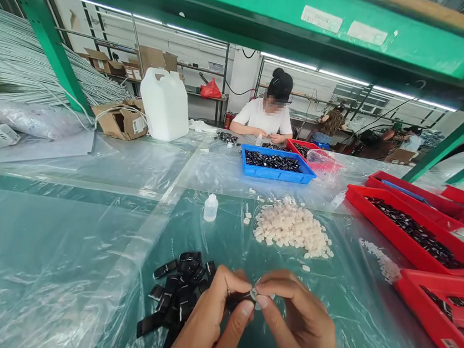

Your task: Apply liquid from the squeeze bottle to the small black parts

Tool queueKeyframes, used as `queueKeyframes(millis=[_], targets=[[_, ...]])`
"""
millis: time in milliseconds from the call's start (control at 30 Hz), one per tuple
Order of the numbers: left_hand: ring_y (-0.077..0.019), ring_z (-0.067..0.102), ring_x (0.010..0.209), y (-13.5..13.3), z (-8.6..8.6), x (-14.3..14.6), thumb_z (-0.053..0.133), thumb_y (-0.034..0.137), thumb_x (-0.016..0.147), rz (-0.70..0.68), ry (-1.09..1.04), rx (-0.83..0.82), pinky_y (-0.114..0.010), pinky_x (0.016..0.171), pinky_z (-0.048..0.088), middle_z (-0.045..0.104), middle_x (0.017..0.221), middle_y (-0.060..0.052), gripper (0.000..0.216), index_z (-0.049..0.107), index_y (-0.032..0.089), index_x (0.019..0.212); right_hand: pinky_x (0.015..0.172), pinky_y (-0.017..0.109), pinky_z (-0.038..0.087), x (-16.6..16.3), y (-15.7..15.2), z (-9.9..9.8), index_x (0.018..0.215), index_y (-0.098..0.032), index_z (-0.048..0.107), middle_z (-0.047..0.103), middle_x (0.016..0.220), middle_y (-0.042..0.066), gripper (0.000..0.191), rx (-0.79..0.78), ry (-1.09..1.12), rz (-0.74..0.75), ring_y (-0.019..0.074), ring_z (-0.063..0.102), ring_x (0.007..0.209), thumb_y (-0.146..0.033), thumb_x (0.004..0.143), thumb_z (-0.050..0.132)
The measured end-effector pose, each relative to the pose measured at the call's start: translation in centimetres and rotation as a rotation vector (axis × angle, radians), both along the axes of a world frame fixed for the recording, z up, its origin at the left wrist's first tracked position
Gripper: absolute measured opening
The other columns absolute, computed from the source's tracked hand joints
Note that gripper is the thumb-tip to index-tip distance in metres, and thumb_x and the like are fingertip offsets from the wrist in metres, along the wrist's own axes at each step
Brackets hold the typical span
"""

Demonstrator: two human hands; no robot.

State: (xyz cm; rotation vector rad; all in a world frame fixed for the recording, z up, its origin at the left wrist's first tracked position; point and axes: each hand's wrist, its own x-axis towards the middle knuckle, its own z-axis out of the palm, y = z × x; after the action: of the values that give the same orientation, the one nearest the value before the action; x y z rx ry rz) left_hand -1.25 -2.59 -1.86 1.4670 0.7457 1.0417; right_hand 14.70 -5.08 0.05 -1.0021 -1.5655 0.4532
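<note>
Close to the front of the table, my left hand (215, 320) pinches a small black plastic part (235, 300). At the end of that part, thumb and forefinger of my right hand (301, 321) are closed on a small whitish piece (253, 293), which touches the black part. My fingers cover much of both. Beside my left hand lies a loose pile of black plastic parts (172, 290), partly hidden by it. Beyond my right hand spreads a heap of small cream-coloured pieces (293, 225). A small translucent bottle (211, 208) stands upright left of the heap.
Red trays (409, 255) with black parts line the right side. A blue tray (274, 173) full of black parts sits farther back, before a seated person (266, 111). A white jug (164, 105) and cardboard box (121, 119) stand back left. A green beam (243, 2) crosses overhead.
</note>
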Motion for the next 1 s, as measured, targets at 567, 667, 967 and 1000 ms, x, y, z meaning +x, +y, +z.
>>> queueKeyframes(millis=[567,667,967,1000], targets=[[-0.0204,0.062,0.078,-0.5,0.3,-0.7,0.052,0.053,0.105,-0.065,-0.039,-0.05,-0.028,0.07,0.049,0.066,0.089,-0.005,0.027,0.057,0.026,0.105,0.069,0.033,0.058,0.4,-0.8,0.1,0.117,-0.028,0.071,0.069,0.097,0.005,0.044,0.142,-0.13,0.043,0.0191,0.069,0.084,0.004,0.088,0.066],[-0.0215,0.063,0.078,-0.4,0.0,-0.9,0.052,0.05,0.105,-0.039,0.015,-0.034,-0.029,0.07,0.051,0.068,0.091,-0.006,0.024,0.059,0.027,0.104,0.072,0.033,0.059,1.0,-0.8,0.3,0.113,-0.03,0.07,0.068,0.098,0.004,0.038,0.062,-0.174,0.08,0.0192,0.07,0.086,0.001,0.091,0.067],[-0.0187,0.061,0.065,0.7,0.0,-0.6,0.064,0.048,0.096,-0.016,0.106,-0.041,-0.027,0.059,0.052,0.065,0.08,-0.001,0.023,0.058,0.027,0.102,0.078,0.026,0.056,2.7,0.0,2.3,0.114,-0.03,0.069,0.07,0.098,0.0,0.026,-0.193,-0.147,0.254,0.0125,0.069,0.086,-0.012,0.096,0.069],[-0.0182,0.062,0.062,0.8,0.0,-0.4,0.068,0.049,0.093,-0.007,0.095,-0.07,-0.028,0.057,0.053,0.065,0.079,0.0,0.027,0.057,0.028,0.106,0.08,0.025,0.056,2.6,-0.3,2.7,0.115,-0.029,0.069,0.071,0.1,0.0,0.025,-0.201,-0.161,0.254,0.0121,0.069,0.088,-0.014,0.096,0.07]])
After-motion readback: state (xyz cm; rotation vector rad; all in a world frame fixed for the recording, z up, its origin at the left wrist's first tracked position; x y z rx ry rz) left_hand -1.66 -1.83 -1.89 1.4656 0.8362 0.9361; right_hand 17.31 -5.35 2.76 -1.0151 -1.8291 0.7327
